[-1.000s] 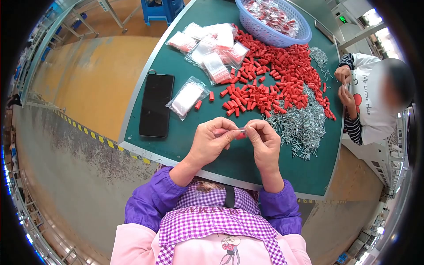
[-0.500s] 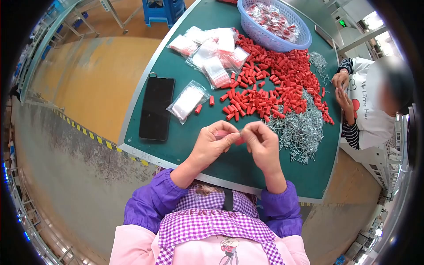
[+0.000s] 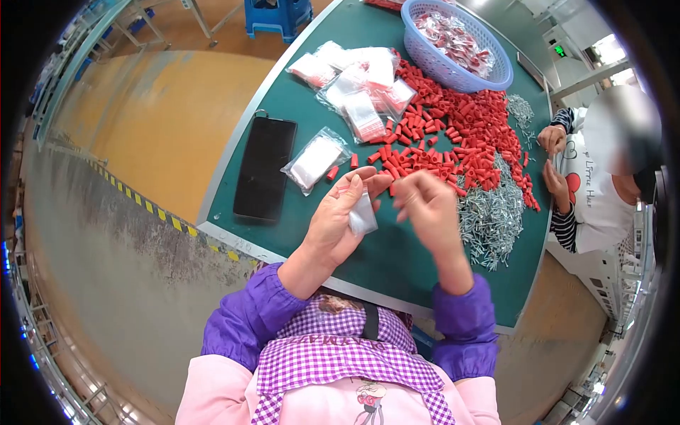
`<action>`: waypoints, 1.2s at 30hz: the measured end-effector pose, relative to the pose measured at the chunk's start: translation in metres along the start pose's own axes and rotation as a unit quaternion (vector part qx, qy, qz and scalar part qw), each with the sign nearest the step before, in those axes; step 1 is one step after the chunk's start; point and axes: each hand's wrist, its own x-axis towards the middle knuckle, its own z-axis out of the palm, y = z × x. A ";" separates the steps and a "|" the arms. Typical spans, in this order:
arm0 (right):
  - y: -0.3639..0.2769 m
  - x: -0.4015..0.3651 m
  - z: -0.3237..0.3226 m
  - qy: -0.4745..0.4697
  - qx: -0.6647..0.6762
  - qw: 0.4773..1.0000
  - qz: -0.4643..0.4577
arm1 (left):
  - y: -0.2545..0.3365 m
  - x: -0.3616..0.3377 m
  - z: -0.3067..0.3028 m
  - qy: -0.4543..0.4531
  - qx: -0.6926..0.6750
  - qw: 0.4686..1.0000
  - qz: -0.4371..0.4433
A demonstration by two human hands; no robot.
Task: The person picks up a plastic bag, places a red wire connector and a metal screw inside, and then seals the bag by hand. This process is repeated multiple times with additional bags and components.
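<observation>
1. Closest, a checked apron (image 3: 340, 368) in soft cloth sits below two crinkled purple sleeves (image 3: 464, 319).
2. The left hand (image 3: 333, 221) pins a small bag (image 3: 363, 214) under its thumb, against the fingers; the palm is turned up, probably to back the limp film. The bag is clear and flat, red-edged at the top (its contents are hard to tell).
3. Just beside it, the right hand (image 3: 428, 211) has curled fingers, blurred; I cannot tell whether they pinch anything.
4. Left, a glossy black phone (image 3: 265, 170) and a plastic-wrapped pack (image 3: 316, 161) lie apart from the loose parts, perhaps to stay unburied.
5. Beyond the hands spread grey metal screws (image 3: 494, 223) and red tapered caps (image 3: 471, 117), heaped within reach, beside more packs (image 3: 365, 117).
6. Farther, a perforated blue basket (image 3: 433, 58) holds filled bags, its wall likely keeping them from slipping.
7. Across the table (image 3: 404, 269), a co-worker (image 3: 598, 170) sits, hands close together.
</observation>
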 end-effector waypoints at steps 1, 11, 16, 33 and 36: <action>0.008 -0.009 0.011 -0.015 0.044 0.998 0.039 | -0.003 0.003 -0.002 -0.018 -0.011 1.000 0.006; 0.017 -0.027 0.028 0.055 0.091 0.992 0.073 | 0.000 -0.003 0.015 -0.002 -0.077 0.997 -0.025; 0.010 -0.031 0.014 0.057 0.097 0.990 0.090 | 0.003 -0.001 -0.010 0.002 0.005 0.999 -0.040; 0.027 -0.072 0.013 0.017 0.042 0.997 0.064 | -0.021 -0.019 0.000 -0.032 0.442 0.896 0.026; 0.032 -0.082 0.010 0.000 0.038 0.996 0.084 | -0.029 -0.017 -0.004 -0.056 0.491 0.863 0.102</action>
